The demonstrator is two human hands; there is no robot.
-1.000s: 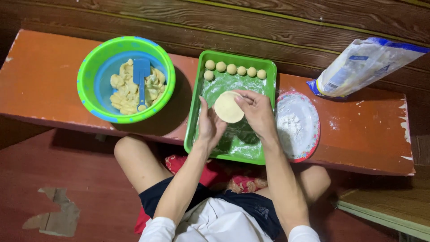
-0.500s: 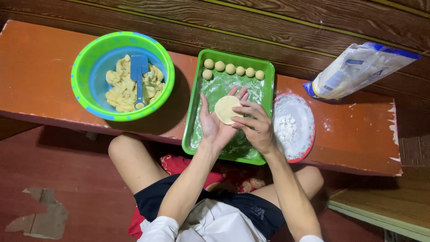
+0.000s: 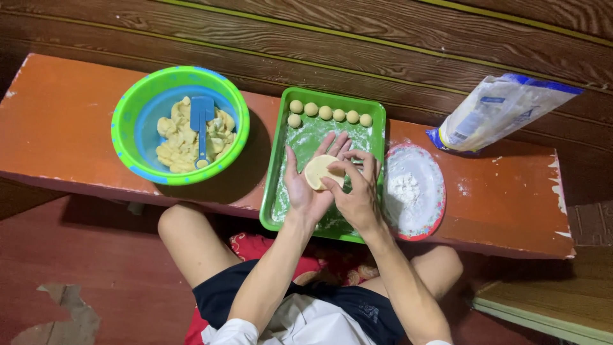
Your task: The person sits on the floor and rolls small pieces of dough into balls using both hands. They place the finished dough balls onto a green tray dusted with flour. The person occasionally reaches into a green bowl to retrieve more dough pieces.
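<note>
A flat round disc of pale dough (image 3: 317,170) lies in the palm of my left hand (image 3: 306,182), held over a floured green tray (image 3: 281,191). My right hand (image 3: 355,190) presses its fingertips on the disc's right edge. Several small dough balls (image 3: 329,114) line the far end of the tray. Both hands hover above the tray's middle.
A green and blue bowl (image 3: 180,124) with yellow filling and a blue spatula (image 3: 203,122) stands left of the tray on the orange bench (image 3: 57,128). A plate of flour (image 3: 414,190) sits right of the tray, a flour bag (image 3: 498,112) beyond it.
The dough disc has moved from my right hand's fingers into my left palm, and my right hand now pinches its edge. The view shifted slightly.
</note>
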